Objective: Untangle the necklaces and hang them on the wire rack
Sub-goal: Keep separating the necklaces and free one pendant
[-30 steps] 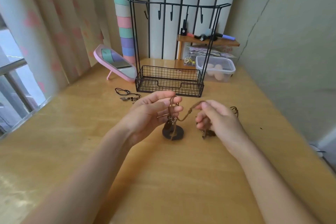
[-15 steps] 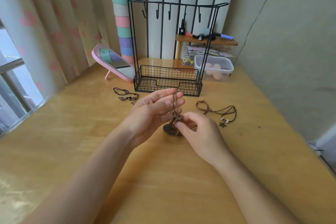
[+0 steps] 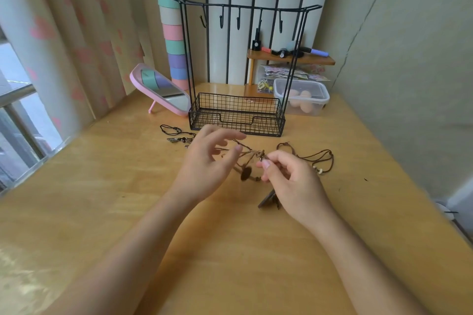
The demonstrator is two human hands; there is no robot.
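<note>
Aloft, brown necklace [image 3: 249, 153] spans left hand [image 3: 207, 170] to right hand [image 3: 293, 181] (pinching).

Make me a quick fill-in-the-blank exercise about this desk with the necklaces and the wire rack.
1. The wire rack has ___ hooks along its top bar.
2. The mirror standing left of the rack has a ___ frame.
3. The right hand pinches a ___ cord necklace with a dark round pendant.

Missing words: five; pink; brown.
</note>
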